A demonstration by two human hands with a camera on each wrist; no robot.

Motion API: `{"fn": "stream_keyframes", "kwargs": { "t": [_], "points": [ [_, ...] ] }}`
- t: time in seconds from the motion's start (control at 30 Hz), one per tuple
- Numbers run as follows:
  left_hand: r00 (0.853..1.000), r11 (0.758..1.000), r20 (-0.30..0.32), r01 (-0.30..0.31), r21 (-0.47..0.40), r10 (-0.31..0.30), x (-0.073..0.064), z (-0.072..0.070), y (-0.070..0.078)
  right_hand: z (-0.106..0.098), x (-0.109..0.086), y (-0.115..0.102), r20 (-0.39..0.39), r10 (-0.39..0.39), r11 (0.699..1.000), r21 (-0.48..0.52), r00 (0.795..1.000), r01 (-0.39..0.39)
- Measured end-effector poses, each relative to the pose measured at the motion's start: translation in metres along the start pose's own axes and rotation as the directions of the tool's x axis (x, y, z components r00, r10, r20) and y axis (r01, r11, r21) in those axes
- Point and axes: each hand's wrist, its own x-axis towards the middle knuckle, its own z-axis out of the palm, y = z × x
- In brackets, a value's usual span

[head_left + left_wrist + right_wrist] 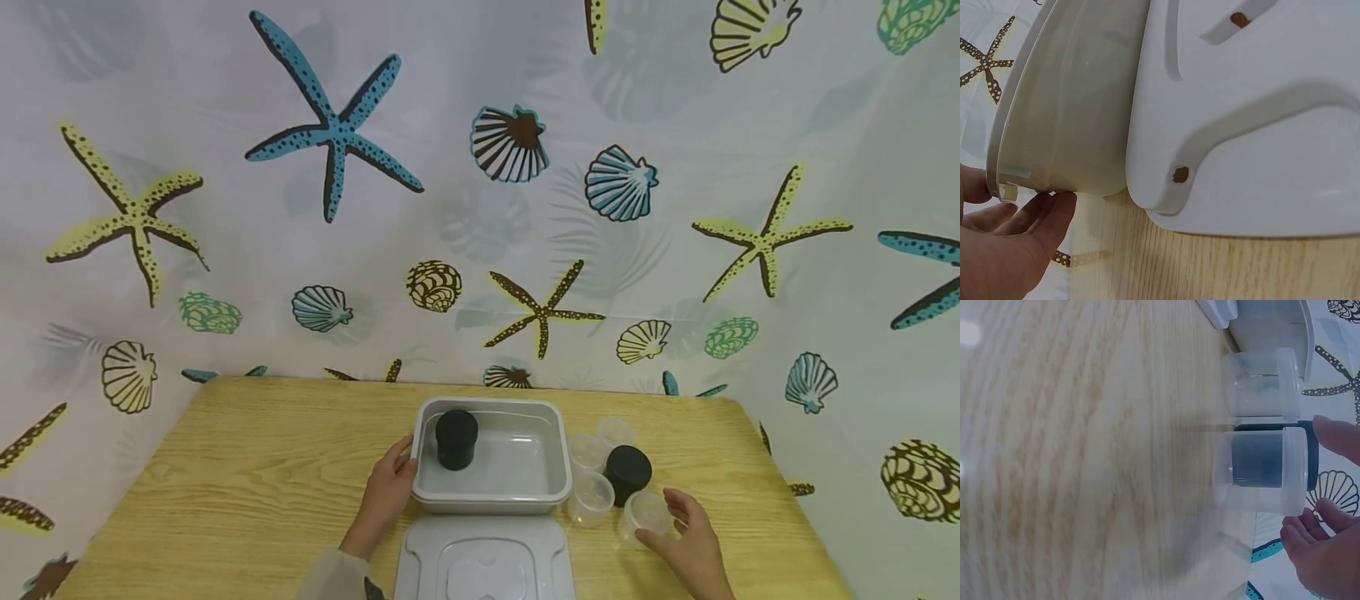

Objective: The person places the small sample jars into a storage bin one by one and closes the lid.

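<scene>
My left hand (392, 483) grips the left wall of a light grey rectangular box (517, 497), its thumb at the rim and fingers against the outside in the left wrist view. Inside the box, toward the left, stands a black jar (456, 437). At the right, my right hand (690, 537) is spread about the rim of a clear plastic cup (645, 515), thumb at the front and fingers at the right side. That cup (1260, 500) stands upright on the table. Right behind it is a second black jar (628, 471).
A light grey lid (483, 567) lies flat in front of the box. Several more clear cups, such as the nearest one (591, 500), stand between box and black jar. The wooden table (285, 467) is bounded by a curtain (450, 217) with shells and starfish.
</scene>
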Motion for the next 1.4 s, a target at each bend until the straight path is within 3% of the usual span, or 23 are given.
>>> {"fn": "stream_keyframes", "kwargs": {
  "t": [0.87,1.4],
  "points": [
    [1.0,1.0,-0.002,-0.002,-0.007,0.002,-0.002,-0.001,0.003,0.013,0.009,0.018,0.004,-0.01,1.0,-0.019,1.0,0.01],
    [1.0,1.0,0.007,0.012,-0.011,-0.012,-0.003,-0.001,0.003,0.013,0.006,0.014,-0.038,-0.016,1.0,-0.027,0.999,0.015]
  ]
}}
